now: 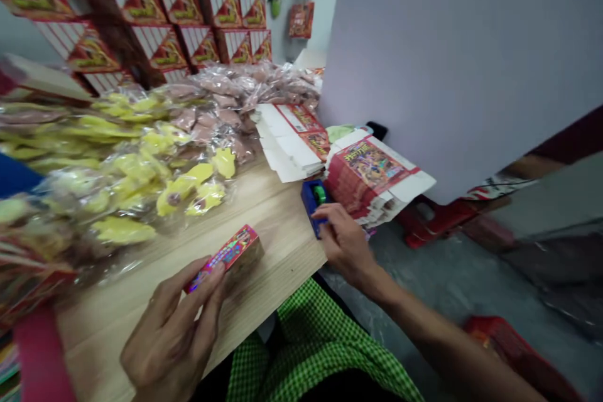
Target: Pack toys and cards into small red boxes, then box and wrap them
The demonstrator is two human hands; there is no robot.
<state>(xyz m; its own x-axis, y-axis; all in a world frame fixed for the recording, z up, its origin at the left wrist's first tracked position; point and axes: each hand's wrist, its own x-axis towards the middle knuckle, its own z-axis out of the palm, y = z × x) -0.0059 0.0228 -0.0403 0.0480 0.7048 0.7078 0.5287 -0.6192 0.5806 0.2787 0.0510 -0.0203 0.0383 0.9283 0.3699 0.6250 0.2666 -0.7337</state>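
Red box (230, 252) pinched in left grip (172, 330); right grip (347, 244) at blue tape dispenser (308, 200), closure unclear.

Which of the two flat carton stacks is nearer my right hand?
The right stack, big picture facing up; the left stack lies farther from your right hand.

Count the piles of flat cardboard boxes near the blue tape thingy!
2: the left pile is just behind the blue tape dispenser, the right pile to its right. More could hide behind them.
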